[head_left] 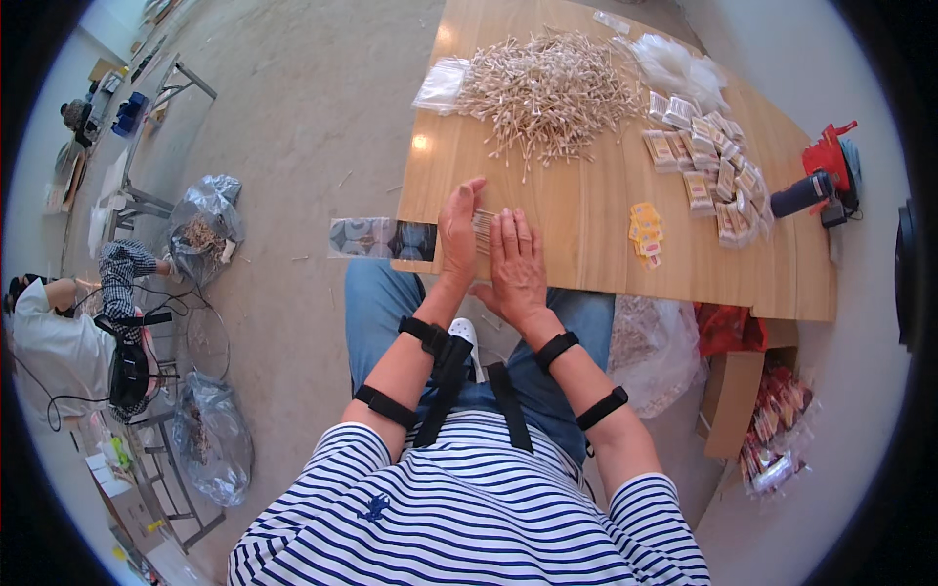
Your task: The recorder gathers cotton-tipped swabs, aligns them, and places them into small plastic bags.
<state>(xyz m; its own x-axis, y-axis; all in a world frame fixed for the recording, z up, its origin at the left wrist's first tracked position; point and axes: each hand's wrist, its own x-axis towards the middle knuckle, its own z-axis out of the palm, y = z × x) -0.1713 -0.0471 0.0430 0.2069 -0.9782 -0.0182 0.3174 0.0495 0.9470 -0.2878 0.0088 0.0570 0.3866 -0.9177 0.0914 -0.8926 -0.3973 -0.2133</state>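
Note:
A small row of cotton swabs (483, 232) lies on the table between my hands, near the front edge. My left hand (457, 232) stands on its edge at the left of these swabs, fingers stretched out. Flat over their right side rests my right hand (518, 256), its fingers straight and palm down, so part of the swabs is hidden. Farther back is a big heap of loose cotton swabs (552, 93). Several small yellow cards (646, 232) lie to the right of my right hand.
Filled swab packets (699, 156) are piled at the right, with clear plastic bags (679, 70) behind them. A dark cylinder (801, 194) and a red tool (831, 156) stand at the right edge. A dark printed sheet (381, 239) overhangs the left edge. Another person (63, 337) sits far left.

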